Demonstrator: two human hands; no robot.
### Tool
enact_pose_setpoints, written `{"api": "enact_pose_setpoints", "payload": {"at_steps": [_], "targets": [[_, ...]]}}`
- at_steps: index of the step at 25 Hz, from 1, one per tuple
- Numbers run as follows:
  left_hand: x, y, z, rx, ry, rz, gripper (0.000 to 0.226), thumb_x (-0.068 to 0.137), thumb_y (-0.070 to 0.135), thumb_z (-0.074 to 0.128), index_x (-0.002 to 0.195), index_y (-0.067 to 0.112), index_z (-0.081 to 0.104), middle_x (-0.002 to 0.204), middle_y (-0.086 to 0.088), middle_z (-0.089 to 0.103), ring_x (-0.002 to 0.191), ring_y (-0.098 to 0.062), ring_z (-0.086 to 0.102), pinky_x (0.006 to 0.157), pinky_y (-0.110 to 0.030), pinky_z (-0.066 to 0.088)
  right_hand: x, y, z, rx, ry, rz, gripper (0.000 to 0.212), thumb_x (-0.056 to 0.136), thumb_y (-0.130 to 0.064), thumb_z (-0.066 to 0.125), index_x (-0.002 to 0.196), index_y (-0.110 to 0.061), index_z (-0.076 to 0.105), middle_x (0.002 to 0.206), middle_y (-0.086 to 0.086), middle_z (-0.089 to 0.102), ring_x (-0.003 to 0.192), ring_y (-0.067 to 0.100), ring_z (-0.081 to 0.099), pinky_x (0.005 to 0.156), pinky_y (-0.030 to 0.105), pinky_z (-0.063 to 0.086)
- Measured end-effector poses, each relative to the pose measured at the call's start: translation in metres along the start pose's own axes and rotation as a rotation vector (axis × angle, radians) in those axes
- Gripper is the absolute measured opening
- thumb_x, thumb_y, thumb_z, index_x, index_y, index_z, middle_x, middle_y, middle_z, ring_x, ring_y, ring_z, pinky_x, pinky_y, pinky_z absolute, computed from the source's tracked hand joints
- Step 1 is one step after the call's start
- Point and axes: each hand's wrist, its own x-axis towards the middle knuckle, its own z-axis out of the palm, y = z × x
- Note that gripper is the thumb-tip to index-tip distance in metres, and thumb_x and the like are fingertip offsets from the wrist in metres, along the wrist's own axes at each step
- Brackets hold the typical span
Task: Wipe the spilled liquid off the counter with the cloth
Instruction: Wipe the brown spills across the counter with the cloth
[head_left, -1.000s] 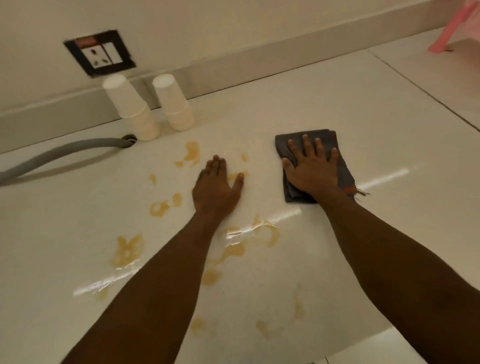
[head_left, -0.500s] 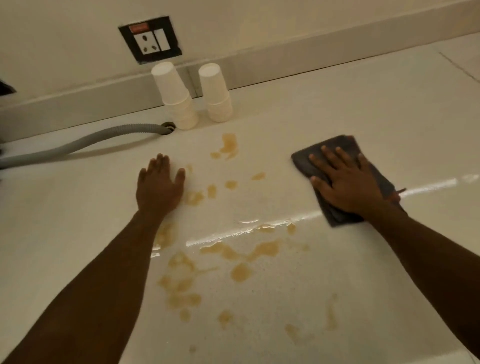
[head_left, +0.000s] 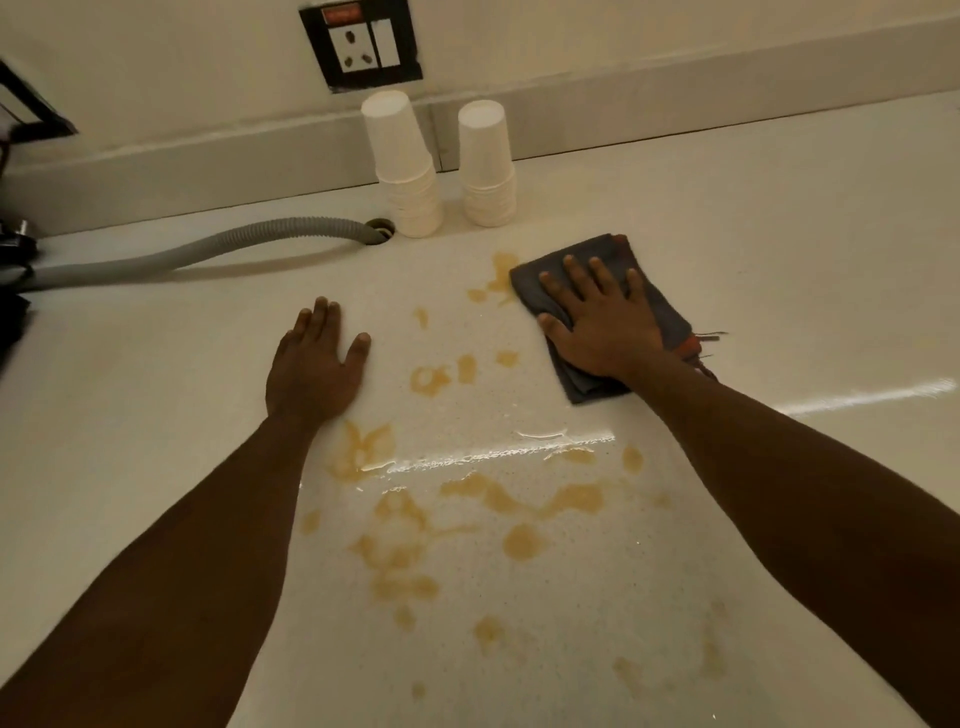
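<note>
A folded dark grey cloth (head_left: 665, 312) lies on the pale counter (head_left: 779, 260), and my right hand (head_left: 597, 322) presses flat on it, fingers spread. The cloth's left edge touches a brown spilled blot (head_left: 501, 278). More brown spilled liquid (head_left: 519, 499) spreads in several puddles and drops across the middle and near part of the counter. My left hand (head_left: 317, 364) rests flat on the counter, left of the spill, holding nothing.
Two stacks of upturned white paper cups (head_left: 405, 166) (head_left: 485, 166) stand against the back wall ledge. A grey ribbed hose (head_left: 208, 249) runs from the left into a hole in the counter. A black wall socket (head_left: 361, 44) sits above. Dark objects stand at the left edge.
My right hand has slid the cloth to the left and farther back, up to the blot near the cups. My left hand has moved left, off the puddles. The view has shifted left.
</note>
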Motion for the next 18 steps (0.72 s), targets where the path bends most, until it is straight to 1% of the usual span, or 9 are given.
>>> {"api": "enact_pose_setpoints", "payload": {"at_steps": [3,4,6,8,9,11,13,15,18], "targets": [[0.003,0.001,-0.002,0.005,-0.005,0.004,0.07,0.097,0.056,0.019,0.153,0.017,0.007,0.163,-0.001,0.003,0.15,-0.02,0.004,0.122,-0.038,0.007,-0.058,0.006,0.008,-0.072,0.006,-0.263,0.063,0.092,-0.059,0.001,0.152,-0.039,0.001,0.163,-0.006,-0.005,0.15,0.019,-0.004,0.119,0.053,-0.001],[0.003,0.0,-0.001,0.006,-0.007,-0.004,0.07,0.097,0.057,0.019,0.153,0.017,0.007,0.163,-0.001,0.003,0.15,-0.019,0.004,0.122,-0.038,0.007,-0.07,0.018,0.007,-0.078,0.007,-0.287,0.063,0.092,-0.059,0.001,0.151,-0.04,0.002,0.162,-0.008,-0.003,0.15,0.018,-0.003,0.119,0.052,0.0],[0.003,0.0,0.001,0.016,-0.003,-0.009,0.07,0.096,0.057,0.018,0.153,0.017,0.006,0.163,0.0,0.002,0.15,-0.019,0.003,0.122,-0.038,0.007,-0.063,0.051,0.0,-0.063,0.034,-0.152,0.065,0.089,-0.062,0.002,0.151,-0.041,0.003,0.163,-0.007,0.002,0.15,0.019,0.002,0.119,0.053,0.002],[0.003,0.0,0.001,0.015,-0.001,-0.006,0.07,0.096,0.057,0.018,0.153,0.018,0.006,0.163,0.0,0.002,0.15,-0.019,0.003,0.122,-0.038,0.007,-0.029,0.07,-0.007,-0.018,0.045,0.099,0.068,0.088,-0.065,0.005,0.151,-0.041,0.005,0.164,-0.004,0.004,0.15,0.022,0.003,0.118,0.056,0.002],[0.004,-0.001,0.002,0.016,0.003,-0.005,0.07,0.096,0.057,0.018,0.153,0.018,0.006,0.163,0.0,0.002,0.15,-0.019,0.003,0.122,-0.038,0.007,-0.008,0.069,-0.009,-0.004,0.043,0.184,0.068,0.089,-0.066,0.008,0.152,-0.04,0.005,0.164,-0.002,0.002,0.15,0.024,0.002,0.117,0.058,0.001],[0.005,-0.002,0.003,0.019,0.003,-0.002,0.071,0.096,0.058,0.017,0.153,0.018,0.004,0.163,0.0,0.001,0.15,-0.019,0.002,0.122,-0.038,0.007,0.03,0.044,-0.009,0.01,0.03,0.234,0.068,0.091,-0.066,0.012,0.152,-0.037,0.003,0.164,0.001,-0.001,0.15,0.028,-0.001,0.116,0.062,-0.001],[0.006,-0.004,0.003,0.027,-0.004,0.0,0.071,0.096,0.058,0.016,0.153,0.018,0.003,0.163,0.0,0.0,0.15,-0.019,0.001,0.122,-0.039,0.007,0.053,0.002,-0.007,0.016,-0.001,0.175,0.067,0.093,-0.064,0.013,0.153,-0.035,0.001,0.164,0.002,-0.005,0.15,0.029,-0.005,0.115,0.063,-0.004],[0.006,-0.004,0.003,0.042,-0.002,0.003,0.072,0.095,0.059,0.015,0.153,0.018,0.003,0.163,0.0,0.0,0.15,-0.019,0.001,0.122,-0.038,0.007,0.058,-0.037,-0.004,0.012,-0.023,0.057,0.066,0.094,-0.062,0.012,0.153,-0.035,0.001,0.164,0.001,-0.006,0.15,0.028,-0.005,0.115,0.062,-0.005],[0.005,-0.004,0.003,0.042,0.005,-0.002,0.072,0.096,0.059,0.015,0.153,0.018,0.003,0.163,0.0,0.0,0.15,-0.018,0.001,0.122,-0.037,0.006,0.02,-0.063,0.002,-0.036,-0.041,-0.17,0.063,0.094,-0.062,0.009,0.152,-0.038,-0.001,0.164,-0.002,-0.006,0.15,0.023,-0.007,0.117,0.059,-0.006]]}}
